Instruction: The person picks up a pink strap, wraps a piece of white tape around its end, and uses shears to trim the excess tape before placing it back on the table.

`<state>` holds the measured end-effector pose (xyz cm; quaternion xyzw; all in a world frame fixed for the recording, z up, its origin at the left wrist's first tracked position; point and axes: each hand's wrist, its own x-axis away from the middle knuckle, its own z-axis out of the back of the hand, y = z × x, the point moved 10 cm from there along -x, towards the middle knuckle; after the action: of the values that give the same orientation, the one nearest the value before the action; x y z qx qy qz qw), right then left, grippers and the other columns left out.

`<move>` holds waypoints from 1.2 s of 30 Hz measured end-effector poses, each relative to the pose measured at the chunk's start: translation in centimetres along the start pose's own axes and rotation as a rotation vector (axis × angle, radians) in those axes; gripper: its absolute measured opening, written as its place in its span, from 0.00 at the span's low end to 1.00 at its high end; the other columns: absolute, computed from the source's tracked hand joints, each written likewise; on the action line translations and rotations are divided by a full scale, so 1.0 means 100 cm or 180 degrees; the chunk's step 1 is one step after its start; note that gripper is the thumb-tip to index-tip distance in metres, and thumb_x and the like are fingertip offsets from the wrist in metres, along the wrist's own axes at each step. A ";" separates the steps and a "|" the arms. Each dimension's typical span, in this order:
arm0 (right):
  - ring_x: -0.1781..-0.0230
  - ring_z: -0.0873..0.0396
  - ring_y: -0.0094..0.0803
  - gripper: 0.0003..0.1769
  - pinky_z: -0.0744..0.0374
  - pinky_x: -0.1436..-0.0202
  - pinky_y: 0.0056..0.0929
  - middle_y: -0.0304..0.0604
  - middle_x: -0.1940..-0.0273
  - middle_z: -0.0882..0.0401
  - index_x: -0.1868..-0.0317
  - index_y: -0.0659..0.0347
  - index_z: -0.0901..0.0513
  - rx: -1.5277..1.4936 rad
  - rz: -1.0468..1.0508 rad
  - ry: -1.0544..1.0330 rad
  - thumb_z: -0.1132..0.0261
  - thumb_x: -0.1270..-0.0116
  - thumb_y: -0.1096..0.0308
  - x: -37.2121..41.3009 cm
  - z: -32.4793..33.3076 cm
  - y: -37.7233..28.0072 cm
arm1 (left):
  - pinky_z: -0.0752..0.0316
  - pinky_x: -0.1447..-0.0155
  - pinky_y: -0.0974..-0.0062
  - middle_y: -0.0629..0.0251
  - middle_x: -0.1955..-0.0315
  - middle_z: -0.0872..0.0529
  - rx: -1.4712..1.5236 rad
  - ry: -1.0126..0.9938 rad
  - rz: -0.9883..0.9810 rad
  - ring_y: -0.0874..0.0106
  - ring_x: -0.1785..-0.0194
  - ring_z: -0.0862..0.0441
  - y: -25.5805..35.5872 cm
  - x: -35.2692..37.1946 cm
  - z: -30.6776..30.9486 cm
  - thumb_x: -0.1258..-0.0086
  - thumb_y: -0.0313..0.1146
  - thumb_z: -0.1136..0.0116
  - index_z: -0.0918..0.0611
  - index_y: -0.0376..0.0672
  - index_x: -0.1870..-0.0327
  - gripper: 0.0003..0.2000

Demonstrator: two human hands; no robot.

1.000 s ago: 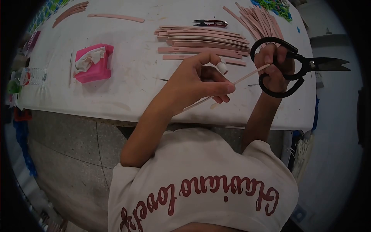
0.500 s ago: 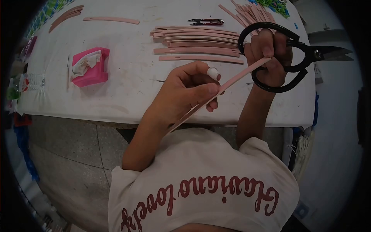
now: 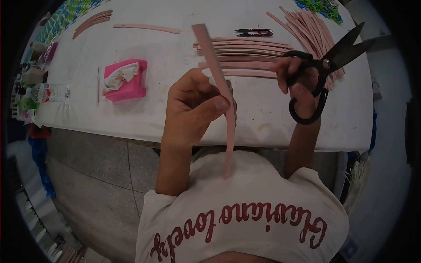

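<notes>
My left hand (image 3: 195, 105) pinches a pink strap (image 3: 230, 127) near its middle, between thumb and fingers. The strap stands nearly upright, its top end above the table and its lower end over the shirt. White tape wraps a finger of this hand, partly hidden by the strap. In my right hand (image 3: 302, 83) are black-handled scissors (image 3: 324, 65), fingers through the loops, blades parted and pointing up to the right. Beyond both hands lies a row of pink straps (image 3: 250, 53). A fanned heap of pink straps (image 3: 309, 30) lies behind the scissors.
Thread snips (image 3: 254, 32) lie behind the row. A pink box with tissue (image 3: 138, 90) stands on the left, beside a thin tool (image 3: 98, 83) and a clear bottle (image 3: 57, 93). More straps (image 3: 147, 28) lie at the back left. Green and blue pieces (image 3: 324, 9) sit at the far right.
The strap has swung from slanting toward my right hand to nearly upright in my left. My right hand has let go of its end, and the scissors have turned upward with blades wider apart.
</notes>
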<state>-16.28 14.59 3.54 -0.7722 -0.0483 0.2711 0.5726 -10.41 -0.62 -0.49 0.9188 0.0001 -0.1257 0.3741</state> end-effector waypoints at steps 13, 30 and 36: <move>0.84 0.35 0.24 0.26 0.34 0.82 0.20 0.38 0.80 0.34 0.69 0.64 0.31 0.2661 -0.0265 -0.0602 0.28 0.69 0.67 0.034 -0.057 -0.009 | 0.19 0.73 0.75 0.49 0.63 0.25 -0.0141 -0.0064 -0.0910 0.66 0.74 0.21 0.038 0.025 -0.011 0.33 0.35 0.51 0.36 0.40 0.52 0.14; 0.86 0.31 0.27 0.29 0.32 0.83 0.21 0.39 0.80 0.32 0.71 0.67 0.30 0.3229 0.0475 -0.0728 0.24 0.76 0.67 0.035 -0.074 -0.028 | 0.16 0.66 0.64 0.58 0.55 0.32 0.0073 -0.1276 -0.1257 0.50 0.62 0.26 0.064 0.017 -0.047 0.37 0.32 0.47 0.31 0.49 0.46 0.18; 0.85 0.31 0.26 0.28 0.32 0.83 0.21 0.39 0.79 0.32 0.71 0.67 0.30 0.3207 0.0509 -0.0682 0.25 0.75 0.68 0.033 -0.074 -0.031 | 0.16 0.68 0.62 0.58 0.55 0.33 0.0195 -0.1306 -0.1190 0.51 0.62 0.27 0.064 0.017 -0.046 0.37 0.33 0.48 0.32 0.49 0.45 0.18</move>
<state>-9.22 10.57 6.57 -0.3701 0.0891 0.3811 0.8425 -7.08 -2.22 6.62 0.8691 0.0902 -0.3759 0.3086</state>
